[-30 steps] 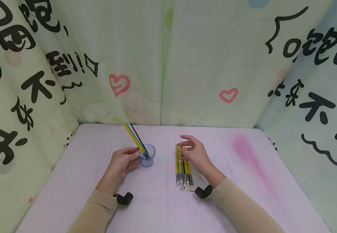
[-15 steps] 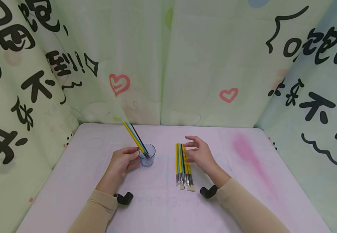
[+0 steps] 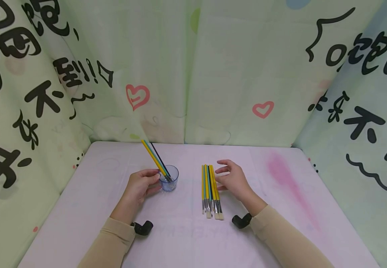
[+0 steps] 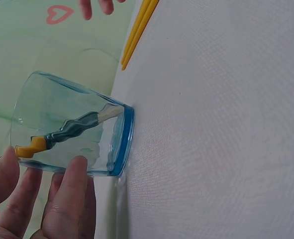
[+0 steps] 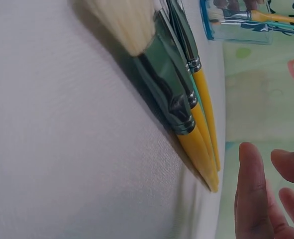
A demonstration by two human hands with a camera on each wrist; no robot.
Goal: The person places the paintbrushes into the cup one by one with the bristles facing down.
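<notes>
A clear blue plastic cup (image 3: 169, 180) stands on the pale pink table (image 3: 180, 238), with three brushes (image 3: 154, 159) leaning out of it to the upper left. My left hand (image 3: 142, 185) holds the cup's left side; the left wrist view shows fingers (image 4: 69, 191) curled around the cup (image 4: 72, 130) and bristles inside. Several paintbrushes (image 3: 211, 190) with yellow, teal and black handles lie side by side right of the cup, bristles toward me. My right hand (image 3: 232, 179) hovers just right of them, fingers relaxed, holding nothing. The right wrist view shows the brushes' ferrules (image 5: 172, 94) and fingertips (image 5: 251, 189) close by.
Printed fabric walls (image 3: 193, 74) close in the table on the left, back and right. A pink stain (image 3: 288, 182) marks the table's right side. Black wrist camera mounts (image 3: 142, 227) sit under both sleeves.
My right hand has slid right, off the row of brushes, and now sits beside them. The left hand and cup have not moved.
</notes>
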